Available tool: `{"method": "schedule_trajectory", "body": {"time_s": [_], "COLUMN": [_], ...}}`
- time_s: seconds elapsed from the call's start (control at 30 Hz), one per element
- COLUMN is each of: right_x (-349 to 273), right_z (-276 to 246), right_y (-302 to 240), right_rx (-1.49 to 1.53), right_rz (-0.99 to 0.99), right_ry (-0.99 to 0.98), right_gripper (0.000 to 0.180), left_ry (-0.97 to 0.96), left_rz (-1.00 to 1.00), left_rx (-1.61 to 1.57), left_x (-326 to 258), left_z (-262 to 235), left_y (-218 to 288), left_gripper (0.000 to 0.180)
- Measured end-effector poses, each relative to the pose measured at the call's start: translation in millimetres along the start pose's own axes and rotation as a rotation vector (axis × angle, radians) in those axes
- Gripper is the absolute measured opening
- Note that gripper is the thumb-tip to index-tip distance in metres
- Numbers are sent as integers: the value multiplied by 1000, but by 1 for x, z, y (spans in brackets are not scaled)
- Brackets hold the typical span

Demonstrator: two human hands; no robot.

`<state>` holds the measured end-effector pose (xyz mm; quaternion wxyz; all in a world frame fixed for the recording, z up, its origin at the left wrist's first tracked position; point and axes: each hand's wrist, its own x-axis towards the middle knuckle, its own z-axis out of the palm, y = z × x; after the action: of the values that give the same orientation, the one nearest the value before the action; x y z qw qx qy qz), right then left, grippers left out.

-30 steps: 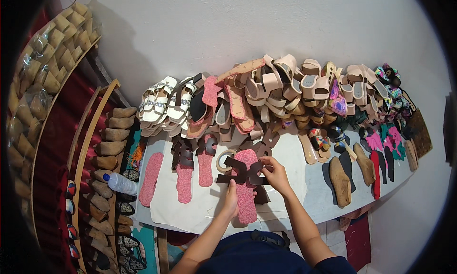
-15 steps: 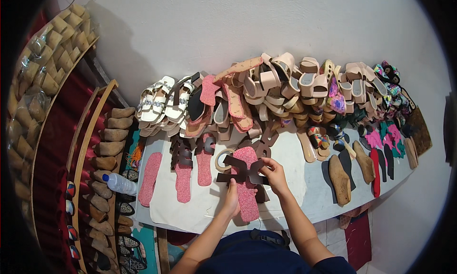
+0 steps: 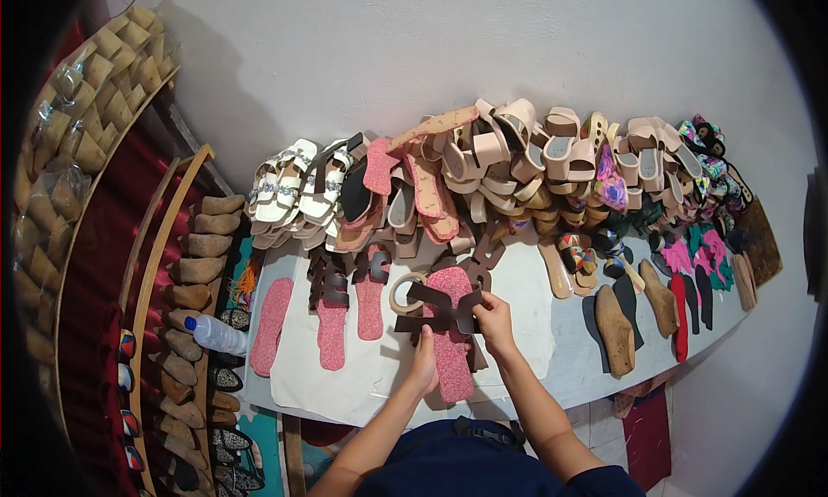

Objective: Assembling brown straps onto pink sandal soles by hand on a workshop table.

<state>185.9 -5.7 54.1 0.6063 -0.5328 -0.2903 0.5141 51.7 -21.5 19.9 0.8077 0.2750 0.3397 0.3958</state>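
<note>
My left hand (image 3: 422, 368) grips a pink speckled insole (image 3: 453, 378) by its left edge, thumb up on the front. Across the insole lies a dark brown cut-out strap piece (image 3: 444, 311), its ends sticking out on both sides. My right hand (image 3: 495, 324) pinches the strap's right end between thumb and fingers. The fingers behind the insole are hidden. A roll of tape (image 3: 393, 295) lies on the table just left of the insole, and more brown strap pieces (image 3: 479, 277) lie behind it. Two other pink insoles (image 3: 332, 342) with brown straps rest farther left.
A plain pink insole (image 3: 272, 329) lies at the table's left. Piled sandals (image 3: 492, 173) line the wall. Wooden shoe lasts (image 3: 614, 333) and coloured cut pieces (image 3: 680, 311) lie at right. A water bottle (image 3: 216, 334) and a rack of lasts (image 3: 191, 270) are left of the table.
My right hand has shifted slightly and now pinches the strap's right end closer to the insole. The insole has moved a little to the right; my left hand keeps its grip.
</note>
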Motion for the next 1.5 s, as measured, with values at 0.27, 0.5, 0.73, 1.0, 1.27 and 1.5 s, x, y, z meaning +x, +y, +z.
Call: {"method": "schedule_trajectory", "body": {"time_s": [0.27, 0.5, 0.73, 1.0, 1.27, 1.5], "right_x": [6, 12, 13, 10, 5, 10], "right_z": [-6, -18, -32, -34, -33, -34], "right_y": [17, 39, 47, 38, 27, 29], "right_rx": [47, -202, -99, -271, -500, -388], "right_rz": [-131, -244, -213, -312, -372, -364], "right_ry": [18, 39, 112, 212, 213, 161], "right_gripper": [17, 14, 14, 13, 13, 13], "left_ry": [-20, -64, -118, 123, 272, 208], "left_rz": [-19, -39, -97, -79, 514, 332], "left_rx": [-9, -18, -15, 173, 629, 432], "left_x": [-1, -1, 9, 6, 17, 43], "left_z": [1, 3, -7, -27, -19, -21], "left_y": [-2, 3, -6, 9, 68, 60], "left_gripper": [55, 56, 46, 45, 34, 15]}}
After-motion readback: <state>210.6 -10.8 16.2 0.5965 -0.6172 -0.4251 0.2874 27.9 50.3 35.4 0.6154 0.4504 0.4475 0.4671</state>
